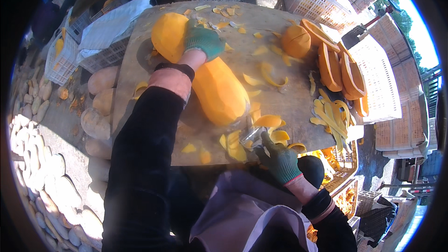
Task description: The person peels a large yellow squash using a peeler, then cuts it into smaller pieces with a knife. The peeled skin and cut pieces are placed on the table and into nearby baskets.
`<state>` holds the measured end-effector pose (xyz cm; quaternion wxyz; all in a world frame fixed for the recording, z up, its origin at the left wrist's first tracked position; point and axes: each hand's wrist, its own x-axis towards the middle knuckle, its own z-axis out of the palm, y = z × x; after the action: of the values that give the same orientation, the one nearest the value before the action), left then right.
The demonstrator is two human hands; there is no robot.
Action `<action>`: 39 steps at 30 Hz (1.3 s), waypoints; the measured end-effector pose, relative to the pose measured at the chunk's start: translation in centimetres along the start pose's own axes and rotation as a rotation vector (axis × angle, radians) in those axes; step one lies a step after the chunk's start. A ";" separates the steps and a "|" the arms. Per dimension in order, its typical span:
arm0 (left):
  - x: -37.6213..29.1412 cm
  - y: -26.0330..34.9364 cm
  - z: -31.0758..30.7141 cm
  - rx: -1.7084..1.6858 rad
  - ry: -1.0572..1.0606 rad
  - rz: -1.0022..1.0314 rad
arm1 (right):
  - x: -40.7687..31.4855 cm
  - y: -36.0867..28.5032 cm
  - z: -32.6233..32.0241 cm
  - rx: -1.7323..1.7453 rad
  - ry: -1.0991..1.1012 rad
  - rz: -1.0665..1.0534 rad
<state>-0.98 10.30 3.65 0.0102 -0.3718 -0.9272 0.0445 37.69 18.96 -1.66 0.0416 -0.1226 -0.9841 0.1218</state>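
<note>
A large peeled squash (220, 91) with a narrow waist lies across a wooden board in front of me. My left hand (204, 42), in a green knitted glove, grips it around the narrow middle, between its rounded far end and its long near end. In a matching glove, my right hand (281, 161) holds a peeler (252, 137) with a shiny metal head, blurred by motion. The peeler is just off the squash's near end, among curled strips of yellow peel (269, 120). Whether its blade touches the flesh cannot be told.
Hollowed squash halves (329, 66) and a round squash piece (296, 41) lie at the board's (294, 112) right. Peel strips (332, 115) hang over its right edge, above a crate (344, 175) of scraps. Whole squashes (52, 182) cover the ground at left. White plastic crates (371, 73) stand around.
</note>
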 end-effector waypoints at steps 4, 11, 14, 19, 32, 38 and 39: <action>0.0 0.2 -0.6 0.004 -0.012 -0.002 | -0.4 0.4 -0.8 0.005 0.162 -0.068; 0.9 0.3 1.2 0.034 0.149 -0.013 | 14.7 -4.3 -5.1 0.291 0.032 -0.103; 0.0 -0.7 1.8 0.001 0.226 -0.012 | 12.6 -3.7 -3.4 0.320 0.038 -0.097; -0.8 -1.7 2.7 -0.026 0.352 -0.010 | 3.4 -2.3 -1.2 0.323 0.027 0.014; -0.6 -1.5 1.9 0.039 0.278 0.031 | 4.6 -3.6 1.9 0.251 0.193 0.016; -0.8 -0.5 0.2 0.082 -0.029 -0.028 | 0.0 -3.4 2.4 0.230 0.258 0.001; -0.5 -0.1 -0.2 0.091 -0.030 -0.020 | 1.1 -4.2 1.3 0.291 0.270 0.028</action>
<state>-0.72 9.91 3.86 0.0135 -0.3612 -0.9279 0.0919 35.54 14.99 -1.83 0.1890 -0.1444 -0.9397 0.2458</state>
